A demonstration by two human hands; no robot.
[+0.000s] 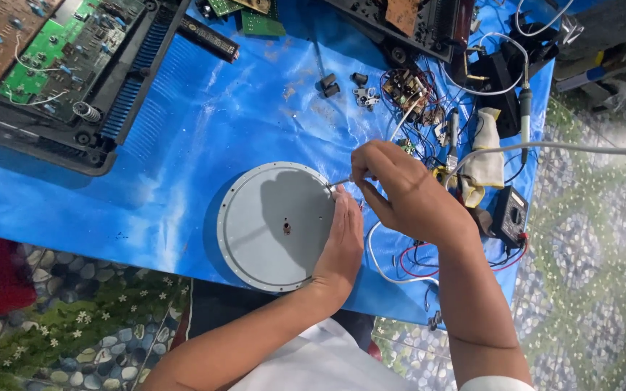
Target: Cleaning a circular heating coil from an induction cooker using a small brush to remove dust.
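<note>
a thin metal tool (340, 182) is pinched shut in the right hand (407, 195) at the grey round plate (269, 217) rim; the left hand (342, 242), flat and open, steadies that rim. work there appears unfinished.

- One round grey metal plate (273, 224) is counted, touched at its rim by the fingers (343, 197).
- Two hands are counted: the left hand (342, 242) and the right hand (407, 192).
- One small black meter (510, 215) is counted, right of the fingers.
- One opened black appliance housing (121, 80) with circuit boards is counted, far left of the fingers; a second housing (418, 32) lies above them.
</note>
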